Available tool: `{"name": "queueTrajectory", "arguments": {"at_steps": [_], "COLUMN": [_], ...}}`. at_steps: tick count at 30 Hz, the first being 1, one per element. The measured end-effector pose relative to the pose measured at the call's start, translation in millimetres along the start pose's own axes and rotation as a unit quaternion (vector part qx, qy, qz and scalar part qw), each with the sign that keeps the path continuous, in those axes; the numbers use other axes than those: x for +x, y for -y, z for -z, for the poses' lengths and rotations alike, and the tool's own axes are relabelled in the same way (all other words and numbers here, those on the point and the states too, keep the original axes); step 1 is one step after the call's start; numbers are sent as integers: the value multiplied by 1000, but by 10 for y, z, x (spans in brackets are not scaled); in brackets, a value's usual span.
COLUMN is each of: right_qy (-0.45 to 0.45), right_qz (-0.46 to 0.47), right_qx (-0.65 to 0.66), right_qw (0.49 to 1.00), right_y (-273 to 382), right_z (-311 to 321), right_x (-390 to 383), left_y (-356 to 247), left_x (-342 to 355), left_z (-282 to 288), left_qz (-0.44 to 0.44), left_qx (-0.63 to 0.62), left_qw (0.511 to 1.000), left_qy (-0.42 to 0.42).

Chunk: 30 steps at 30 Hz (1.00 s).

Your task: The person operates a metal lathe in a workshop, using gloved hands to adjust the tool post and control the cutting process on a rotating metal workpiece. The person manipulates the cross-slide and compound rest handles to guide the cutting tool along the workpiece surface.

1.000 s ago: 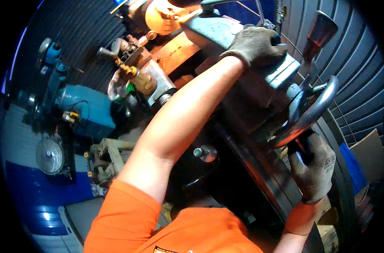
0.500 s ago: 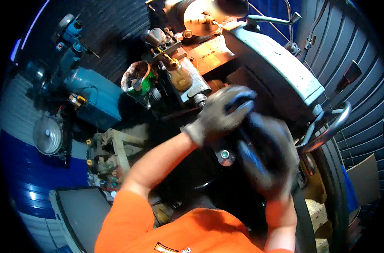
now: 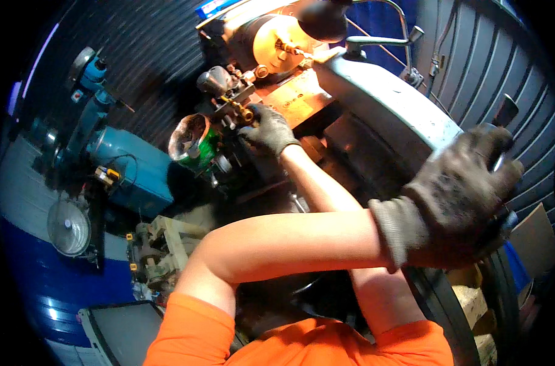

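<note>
My arms are crossed, and both hands wear dark-coated grey work gloves. My left hand (image 3: 457, 198) reaches across to the right, its fingers curled round the chrome handwheel (image 3: 500, 163) at the near end of the lathe's pale tailstock (image 3: 393, 91). Most of that wheel is hidden by the glove. Farther off, my right hand (image 3: 270, 129) is closed at the lathe carriage, just beside a brass fitting (image 3: 245, 114); what its fingers grip is hidden. Beyond it, the lathe's round chuck face (image 3: 270, 49) is brightly lit, with a narrow part at its centre.
A dark lamp (image 3: 323, 21) hangs over the chuck. Left of the carriage stands a green bucket (image 3: 198, 146) with a dirty rim. A blue-green machine (image 3: 131, 165) is farther left. A crank-like lever (image 3: 384, 41) rises from the tailstock. Wooden blocks (image 3: 469, 302) lie at lower right.
My hands were together over the dark middle, blurred. My left hand has moved right onto the handwheel; my right has gone forward and left to the carriage, and the arms now cross.
</note>
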State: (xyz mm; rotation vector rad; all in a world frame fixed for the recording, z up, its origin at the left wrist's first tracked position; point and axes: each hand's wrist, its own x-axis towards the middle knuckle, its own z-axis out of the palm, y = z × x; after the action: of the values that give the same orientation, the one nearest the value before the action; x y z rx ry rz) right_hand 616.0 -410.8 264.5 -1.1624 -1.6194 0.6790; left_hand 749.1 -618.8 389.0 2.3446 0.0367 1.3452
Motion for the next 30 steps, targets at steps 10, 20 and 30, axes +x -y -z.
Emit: {"name": "queueTrajectory", "arguments": {"at_steps": [10,20,30], "right_qy": [-77,-10,-449], "right_qz": [-18,-223,-141], "right_qx": [126,299,245], "right_qw": [989,928,848], "right_y": [676,705,798], "right_z": [783,2107,2994], "right_x": [-926,-3289,-5821], "left_y": [-448,-1390,-170], "left_x": [-162,-791,-911], "left_z": [-75,629,-1622], "left_qz": [-23,-121,682], "left_qx": [57,27,-512], "left_qw": [997,992,520], "left_qy": [54,13,53]}}
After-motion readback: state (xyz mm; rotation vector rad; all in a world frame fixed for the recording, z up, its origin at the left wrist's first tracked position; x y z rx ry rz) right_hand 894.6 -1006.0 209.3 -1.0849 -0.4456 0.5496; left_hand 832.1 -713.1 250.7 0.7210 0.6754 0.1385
